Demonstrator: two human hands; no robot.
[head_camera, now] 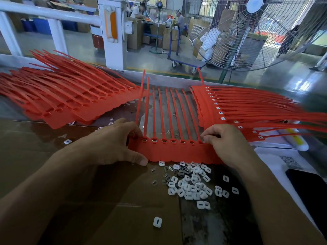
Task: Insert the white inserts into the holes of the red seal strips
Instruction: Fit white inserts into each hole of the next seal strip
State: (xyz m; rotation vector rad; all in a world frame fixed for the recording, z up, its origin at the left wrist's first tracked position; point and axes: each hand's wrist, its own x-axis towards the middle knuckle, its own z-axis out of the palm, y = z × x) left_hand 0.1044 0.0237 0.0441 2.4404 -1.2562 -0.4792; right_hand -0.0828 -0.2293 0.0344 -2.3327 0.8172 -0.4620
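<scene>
**Inspector:** Position of the work piece?

**Assistant:** A joined row of red seal strips lies flat between the two hands, tails running away from the person. Its holes sit along the far edge of the flat part; most show an insert seated.

**Inspector:** Left hand?

**Assistant:** The left hand grips the row's left end, fingers curled over the far edge, thumb pressed at the near edge.

**Inspector:** Right hand?

**Assistant:** The right hand has its fingertips bunched at the rightmost hole. Whether they pinch an insert, I cannot tell.

**Inspector:** Loose stock?

**Assistant:** A heap of white inserts lies just nearer than the row, between the wrists. A fan of unfilled strips lies beyond the left hand; a fan of filled strips lies beyond the right.
</scene>
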